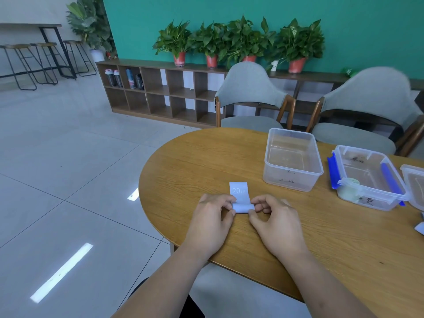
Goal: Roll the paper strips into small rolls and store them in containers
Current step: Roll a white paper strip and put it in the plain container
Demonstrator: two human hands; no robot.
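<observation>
1. Forearms come in from 6 o'clock and both hands meet on the near side of the wooden table (206, 161).
2. Left hand (211, 221) pinches the left end of the paper strip (242, 207), and right hand (277, 221) pinches the right end, with fingers and thumbs curled onto it. Holding both ends makes sense to me, since it keeps the coil square instead of going cone-shaped.
3. Strip is down on the tabletop between the fingertips. Its near part is a little tube, and the flat tail points off toward 12 o'clock with "20" printed on it. With the tail lying flat on the wood, the tube can just roll forward over it. My guess is the rolling is well past halfway, and it's not stored yet.
4. Open tub (286, 182) sits at about 1 o'clock from the roll, with no lid, and looks empty. It's parked within easy reach, so it's probably the drop spot.
5. Blue-clip tub (378, 200) is at roughly 2 to 3 o'clock with its clips flipped out. A pale roll (350, 189) seems to sit in its near-left corner, so one looks stored.
6. Further toward 3 o'clock there's more clear plastic (415, 187), cut off by the frame. I can't tell if it's a lid or a tub.
7. Beyond the table are two grey chairs (250, 88) at 12 to 1 o'clock, then a shelf (160, 88) topped with potted plants (229, 40).
</observation>
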